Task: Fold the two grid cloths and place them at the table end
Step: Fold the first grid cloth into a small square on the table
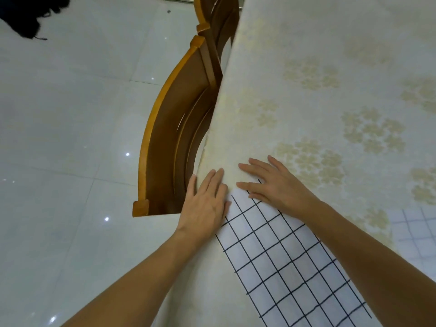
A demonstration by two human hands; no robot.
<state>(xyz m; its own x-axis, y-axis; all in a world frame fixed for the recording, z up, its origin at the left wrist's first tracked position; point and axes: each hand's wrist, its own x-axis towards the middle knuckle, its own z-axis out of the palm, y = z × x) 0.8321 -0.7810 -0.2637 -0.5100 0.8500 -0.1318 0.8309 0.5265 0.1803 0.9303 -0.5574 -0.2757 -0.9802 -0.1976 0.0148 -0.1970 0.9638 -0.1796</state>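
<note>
Left hand [204, 201] flat, right hand [274, 187] flat, fingers spread, forearms extended

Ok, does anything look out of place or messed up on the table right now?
Nothing stands out. Both hands, left hand and right hand, lie flat on the far end of the black-grid cloth near the table edge. A paler blue-grid cloth lies flat to the right.

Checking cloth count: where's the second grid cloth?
Head view, far right edge: the blue-lined grid cloth lies on the floral tablecloth, right of the right forearm.
</note>
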